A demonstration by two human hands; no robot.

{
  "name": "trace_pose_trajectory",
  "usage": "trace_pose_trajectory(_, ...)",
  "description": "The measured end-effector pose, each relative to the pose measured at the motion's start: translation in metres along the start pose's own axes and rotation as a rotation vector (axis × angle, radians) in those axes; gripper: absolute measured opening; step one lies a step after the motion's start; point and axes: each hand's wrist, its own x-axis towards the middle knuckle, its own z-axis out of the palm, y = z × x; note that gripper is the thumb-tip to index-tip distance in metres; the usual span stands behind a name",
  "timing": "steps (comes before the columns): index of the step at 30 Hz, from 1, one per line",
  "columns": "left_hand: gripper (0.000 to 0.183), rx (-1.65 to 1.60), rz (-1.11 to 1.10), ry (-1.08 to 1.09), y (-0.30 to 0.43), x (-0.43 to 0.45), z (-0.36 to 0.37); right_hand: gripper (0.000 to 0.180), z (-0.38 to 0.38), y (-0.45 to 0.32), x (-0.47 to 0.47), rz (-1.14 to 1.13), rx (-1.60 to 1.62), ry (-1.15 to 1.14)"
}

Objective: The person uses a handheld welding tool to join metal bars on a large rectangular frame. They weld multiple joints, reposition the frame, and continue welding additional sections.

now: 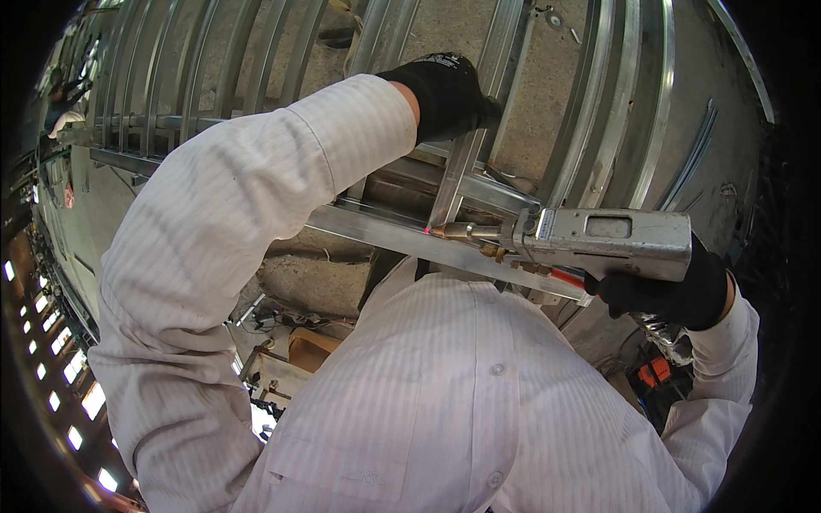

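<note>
My right hand, in a black glove, grips the handle of a handheld laser welding gun with a grey metal housing. Its copper nozzle points left, and a red light spot shows at the tip, where an upright metal bar meets a long metal rail. My left hand, also black-gloved, lies on the upper part of that bar; its fingers are partly hidden, and they look closed around the metal.
Several parallel metal bars run away from me on both sides. Thin rods lie on the floor at the right, and a small disc at the top. An orange object is at lower right. Another person is at far left.
</note>
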Motion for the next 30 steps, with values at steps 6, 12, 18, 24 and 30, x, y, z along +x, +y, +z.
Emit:
trace_pose_trajectory(6,0.058,-0.003,-0.020,-0.029,0.001,0.000,-0.001,0.046,0.001,-0.002,-0.001,0.025,-0.011,0.001)
trace_pose_trajectory(12,0.032,0.352,0.255,-0.051,-0.007,0.006,0.001,0.045,0.000,-0.007,0.000,0.042,-0.068,-0.003)
trace_pose_trajectory(18,0.027,0.508,0.405,-0.012,-0.027,0.021,0.014,0.044,0.003,-0.004,-0.001,0.029,-0.011,0.039)
trace_pose_trajectory(24,0.022,0.364,0.299,-0.048,-0.031,0.029,0.020,0.045,0.001,-0.002,0.001,0.005,-0.026,0.002)
trace_pose_trajectory(30,0.023,0.382,0.314,-0.034,-0.029,0.026,0.017,0.046,0.000,-0.004,0.000,0.026,-0.044,-0.005)
